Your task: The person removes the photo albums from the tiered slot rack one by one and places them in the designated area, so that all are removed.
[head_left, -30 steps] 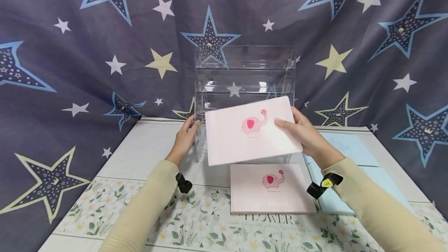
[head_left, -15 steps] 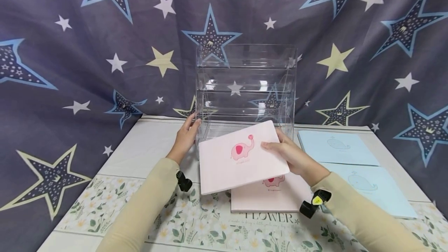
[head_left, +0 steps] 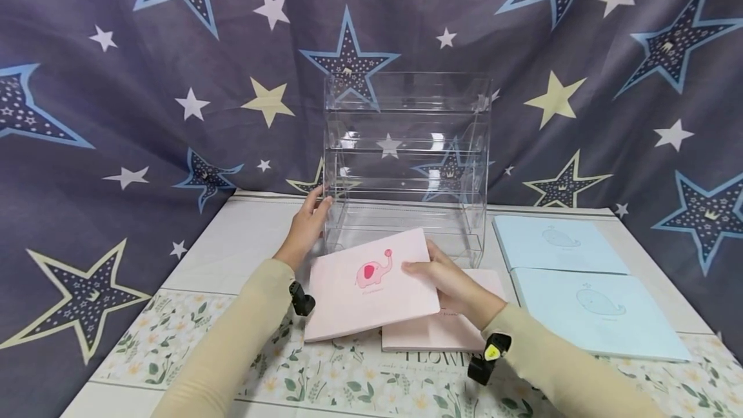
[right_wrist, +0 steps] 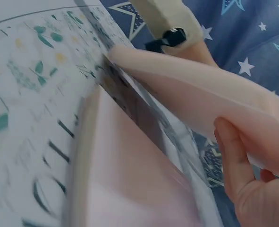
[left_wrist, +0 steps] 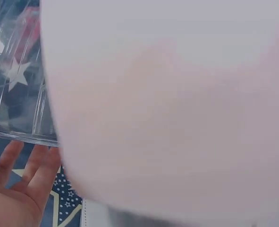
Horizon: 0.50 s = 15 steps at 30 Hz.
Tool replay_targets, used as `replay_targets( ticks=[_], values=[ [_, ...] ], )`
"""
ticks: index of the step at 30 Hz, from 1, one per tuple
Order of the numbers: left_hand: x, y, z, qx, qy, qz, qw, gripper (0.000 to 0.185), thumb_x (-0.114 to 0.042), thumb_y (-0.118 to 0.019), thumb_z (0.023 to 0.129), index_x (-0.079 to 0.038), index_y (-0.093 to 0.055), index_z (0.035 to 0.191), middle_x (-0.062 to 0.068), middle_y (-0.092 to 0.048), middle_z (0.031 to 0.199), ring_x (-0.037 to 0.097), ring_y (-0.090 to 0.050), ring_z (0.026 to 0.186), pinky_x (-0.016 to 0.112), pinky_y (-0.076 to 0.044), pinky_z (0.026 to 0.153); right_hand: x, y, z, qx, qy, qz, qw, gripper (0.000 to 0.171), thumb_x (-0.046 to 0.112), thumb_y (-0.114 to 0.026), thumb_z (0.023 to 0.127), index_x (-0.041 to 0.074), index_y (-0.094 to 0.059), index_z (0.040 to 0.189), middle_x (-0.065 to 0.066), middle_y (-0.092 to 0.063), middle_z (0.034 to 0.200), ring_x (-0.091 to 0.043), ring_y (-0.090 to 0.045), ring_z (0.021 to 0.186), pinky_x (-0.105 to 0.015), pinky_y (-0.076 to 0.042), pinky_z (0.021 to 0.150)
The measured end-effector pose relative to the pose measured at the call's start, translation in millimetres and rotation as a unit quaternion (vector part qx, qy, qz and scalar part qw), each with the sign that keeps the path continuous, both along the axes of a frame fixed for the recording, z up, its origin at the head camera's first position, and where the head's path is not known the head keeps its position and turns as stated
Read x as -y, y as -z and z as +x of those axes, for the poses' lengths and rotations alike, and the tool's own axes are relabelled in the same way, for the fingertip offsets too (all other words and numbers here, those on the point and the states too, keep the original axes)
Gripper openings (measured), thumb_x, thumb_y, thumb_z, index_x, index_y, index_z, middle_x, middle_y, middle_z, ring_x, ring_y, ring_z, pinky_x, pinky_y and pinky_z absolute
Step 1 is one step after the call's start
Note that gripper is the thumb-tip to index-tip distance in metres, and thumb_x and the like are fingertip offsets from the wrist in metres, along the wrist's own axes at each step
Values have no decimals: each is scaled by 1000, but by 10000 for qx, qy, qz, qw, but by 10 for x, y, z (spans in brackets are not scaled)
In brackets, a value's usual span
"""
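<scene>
My right hand pinches the right edge of a pink notebook, thumb on its elephant cover and fingers underneath. This notebook is tilted above the table and overlaps another pink notebook lying flat. In the right wrist view, the thumb presses the held notebook's cover. My left hand touches the left side of a clear tiered display rack. The left wrist view shows its extended fingers against the clear panel's edge; the held notebook fills most of that view.
Two pale blue whale notebooks lie on the table's right side, one behind the other. A floral runner with lettering spans the front of the white table. Behind the rack hangs a dark star-patterned curtain.
My right hand has brought the pink notebook down and to the left, away from the rack's front and towards the table. The left hand has stayed at the rack's side.
</scene>
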State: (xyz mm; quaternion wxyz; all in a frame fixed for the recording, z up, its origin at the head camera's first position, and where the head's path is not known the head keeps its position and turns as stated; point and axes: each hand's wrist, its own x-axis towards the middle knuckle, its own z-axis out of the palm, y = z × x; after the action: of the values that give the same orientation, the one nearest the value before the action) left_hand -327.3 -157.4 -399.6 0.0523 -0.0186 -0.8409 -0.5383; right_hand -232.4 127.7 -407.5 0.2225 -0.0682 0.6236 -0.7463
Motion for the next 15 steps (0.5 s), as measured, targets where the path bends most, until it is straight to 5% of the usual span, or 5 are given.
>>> replay_targets(
  ticks=[4, 10, 15],
  values=[
    [-4, -4, 4, -85, 17, -65, 9999, 56, -52, -39, 105, -33, -30, 157, 13, -52, 135, 30, -54, 110, 47, -56, 83, 154, 108, 48, 107, 68, -75, 9999, 64, 10, -61, 97, 10, -25, 150, -18, -61, 120, -24, -67, 92, -38, -60, 74],
    [-3, -9, -5, -28, 49, -51, 10000, 54, -50, -39, 106, -35, -30, 157, 13, -51, 139, 33, -54, 114, 51, -54, 88, 417, 236, 183, 811, -71, -963, 9920, 62, 13, -61, 99, 22, -27, 150, -16, -56, 135, -34, -61, 115, -49, -54, 93],
    [-3, 3, -14, -64, 14, -96, 9999, 53, -49, -39, 106, -34, -30, 156, 13, -52, 138, 34, -53, 118, 52, -54, 88, 683, 314, 248, 859, 107, -1171, 9893, 56, 5, -52, 102, 18, -27, 150, -19, -56, 134, -32, -63, 111, -47, -56, 91]
  ],
)
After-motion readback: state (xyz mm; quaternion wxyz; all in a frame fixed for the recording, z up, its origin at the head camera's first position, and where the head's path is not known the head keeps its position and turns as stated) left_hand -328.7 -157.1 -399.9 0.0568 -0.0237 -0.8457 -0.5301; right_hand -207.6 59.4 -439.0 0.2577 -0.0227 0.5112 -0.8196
